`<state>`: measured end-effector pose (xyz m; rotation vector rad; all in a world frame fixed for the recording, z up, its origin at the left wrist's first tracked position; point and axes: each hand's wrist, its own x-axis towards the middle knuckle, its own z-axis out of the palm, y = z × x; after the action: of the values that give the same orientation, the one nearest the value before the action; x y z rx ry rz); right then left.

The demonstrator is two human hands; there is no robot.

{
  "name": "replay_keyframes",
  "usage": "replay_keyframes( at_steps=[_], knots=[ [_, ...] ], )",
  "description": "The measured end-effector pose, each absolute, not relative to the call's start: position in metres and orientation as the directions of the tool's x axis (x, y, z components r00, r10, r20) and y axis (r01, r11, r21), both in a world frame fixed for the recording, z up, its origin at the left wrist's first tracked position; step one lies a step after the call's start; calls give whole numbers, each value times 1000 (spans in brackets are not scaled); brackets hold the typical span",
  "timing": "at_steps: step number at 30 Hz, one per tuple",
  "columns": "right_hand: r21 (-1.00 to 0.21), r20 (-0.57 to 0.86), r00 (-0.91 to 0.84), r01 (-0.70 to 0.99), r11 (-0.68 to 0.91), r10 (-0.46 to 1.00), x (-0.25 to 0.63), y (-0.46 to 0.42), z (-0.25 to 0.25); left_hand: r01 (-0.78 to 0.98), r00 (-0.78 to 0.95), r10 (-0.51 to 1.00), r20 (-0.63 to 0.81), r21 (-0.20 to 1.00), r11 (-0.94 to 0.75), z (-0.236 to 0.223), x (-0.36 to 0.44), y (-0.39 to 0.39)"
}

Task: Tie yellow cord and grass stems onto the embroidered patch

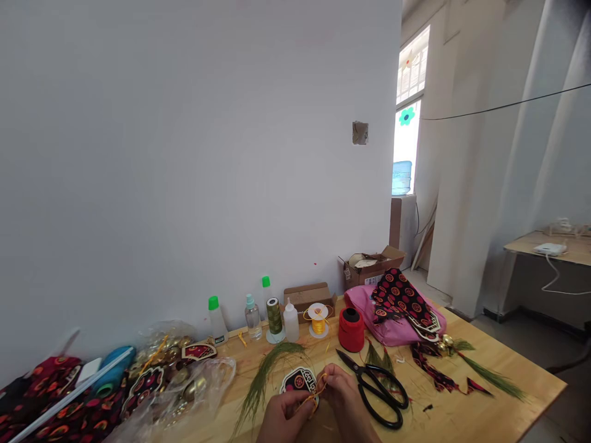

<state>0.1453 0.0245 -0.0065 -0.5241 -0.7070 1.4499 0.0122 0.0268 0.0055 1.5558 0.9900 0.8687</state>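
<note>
My left hand [282, 417] and my right hand [340, 394] meet at the bottom edge over the wooden table [484, 394]. Both have their fingers pinched on a thin yellow-orange cord [316, 394]. The cord lies at the edge of a small black embroidered patch [299, 380] with a white border, which rests just beyond my fingers. A bundle of green threads [263, 378] fans out to the left of the patch. Black scissors [376, 387] lie shut on the table just right of my right hand.
Along the wall stand small bottles [217, 320], a green thread spool [274, 317], a yellow cord reel [318, 320] and a red spool [351, 329]. Pink cloth with patterned fabric [397, 307] lies at right; plastic bags of bells [180, 381] and fabric at left.
</note>
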Motion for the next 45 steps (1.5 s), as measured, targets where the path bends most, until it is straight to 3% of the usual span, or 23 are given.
replay_keyframes(
  at_steps=[5, 15, 23, 32, 39, 42, 45],
  knots=[
    [-683, 48, -38, -730, 5, 998, 145, 22, 0, 154, 454, 890, 36, 981, -118, 12, 12, 23],
    [-337, -26, -134, -932, -135, 991, 156, 14, 10, 166, 475, 879, 37, 978, -130, 12, 16, 22],
    [-461, 10, -100, -884, -84, 995, 155, 12, 12, 199, 476, 879, 20, 971, -130, 11, 16, 21],
    [-220, 72, 25, -975, 40, 997, 170, 15, 9, 255, 443, 896, 1, 959, -127, 10, 16, 22],
    [-357, 96, 47, -931, 78, 994, 183, 13, 14, 245, 469, 883, 28, 956, -161, 10, 15, 24],
    [-567, 85, 87, -815, 121, 993, 176, 16, 12, 232, 447, 894, 31, 961, -149, 9, 15, 24],
    [-852, 169, 65, -492, 179, 984, 163, 18, 6, 204, 421, 907, 5, 974, -100, 10, 16, 23]
  ],
)
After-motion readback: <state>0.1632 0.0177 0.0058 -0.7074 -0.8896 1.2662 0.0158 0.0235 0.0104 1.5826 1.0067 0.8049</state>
